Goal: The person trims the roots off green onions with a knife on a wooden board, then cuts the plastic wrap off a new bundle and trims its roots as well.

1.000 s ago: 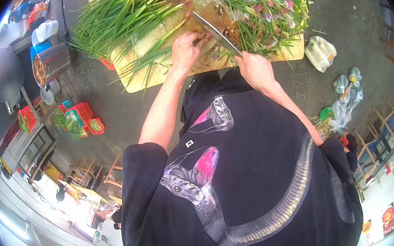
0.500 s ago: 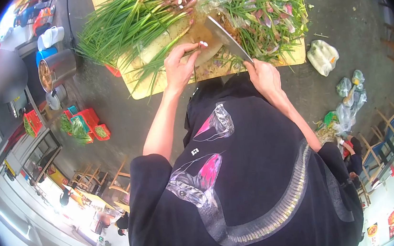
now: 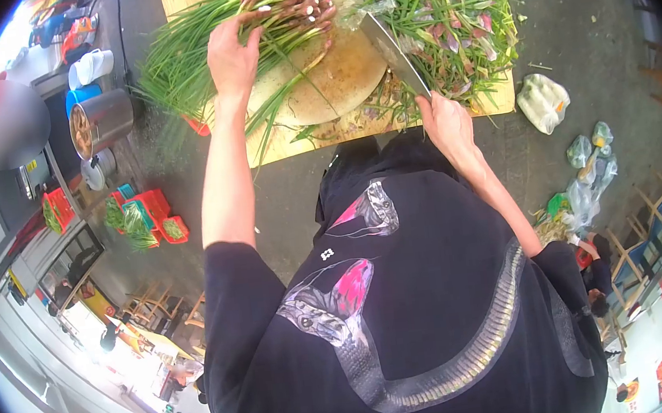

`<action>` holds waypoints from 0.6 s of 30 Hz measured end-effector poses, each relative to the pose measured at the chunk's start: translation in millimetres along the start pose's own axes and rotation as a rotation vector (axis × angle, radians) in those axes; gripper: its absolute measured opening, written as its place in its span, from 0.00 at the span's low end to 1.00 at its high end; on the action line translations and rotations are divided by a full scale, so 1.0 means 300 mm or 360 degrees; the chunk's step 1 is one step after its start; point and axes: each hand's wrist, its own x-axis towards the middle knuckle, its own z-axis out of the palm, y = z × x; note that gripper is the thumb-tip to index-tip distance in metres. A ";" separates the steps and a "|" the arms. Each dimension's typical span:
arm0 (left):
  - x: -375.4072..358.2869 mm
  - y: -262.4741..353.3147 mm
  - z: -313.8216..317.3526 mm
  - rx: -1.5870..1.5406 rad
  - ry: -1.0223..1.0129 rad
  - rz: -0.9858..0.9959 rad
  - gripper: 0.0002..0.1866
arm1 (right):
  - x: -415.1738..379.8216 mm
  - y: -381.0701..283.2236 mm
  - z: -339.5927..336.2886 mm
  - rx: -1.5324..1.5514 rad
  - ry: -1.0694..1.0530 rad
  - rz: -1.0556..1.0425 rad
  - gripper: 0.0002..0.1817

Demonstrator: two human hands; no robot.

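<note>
My left hand [image 3: 235,62] is at the pile of green onions [image 3: 198,59] on the left of the board, thumb and forefinger closed round an onion whose white cut end [image 3: 264,9] shows. My right hand [image 3: 446,123] grips the handle of a cleaver [image 3: 395,53], its blade pointing up and left over the right edge of the round chopping block [image 3: 350,83]. Right of the blade lies a heap of loose green leaves and purple skins [image 3: 449,25]. A single onion [image 3: 319,61] lies across the block.
The wooden board [image 3: 316,140] ends just in front of my body. On the floor are a white bag [image 3: 543,103], plastic bags [image 3: 584,196] and red baskets [image 3: 155,205]. A metal pot [image 3: 108,121] stands left. Another person [image 3: 596,275] is at lower right.
My left hand has moved up and left from the block to the onion pile. The cleaver has shifted slightly right with my right hand still round its handle.
</note>
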 end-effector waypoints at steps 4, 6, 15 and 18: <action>-0.030 0.019 0.048 0.0146 0.0074 0.0012 0.10 | 0.008 0.006 -0.006 0.0007 0.0012 -0.0003 0.18; -0.094 0.078 0.085 -0.0012 0.0088 -0.0008 0.12 | -0.002 0.008 0.005 0.0046 0.0027 -0.0008 0.18; -0.302 0.177 0.259 -0.0011 -0.0472 -0.0428 0.15 | 0.004 0.002 -0.012 0.0019 -0.0046 0.0023 0.18; -0.304 0.183 0.255 -0.0175 -0.0453 -0.0467 0.15 | 0.004 0.010 0.000 -0.0002 -0.0026 0.0008 0.18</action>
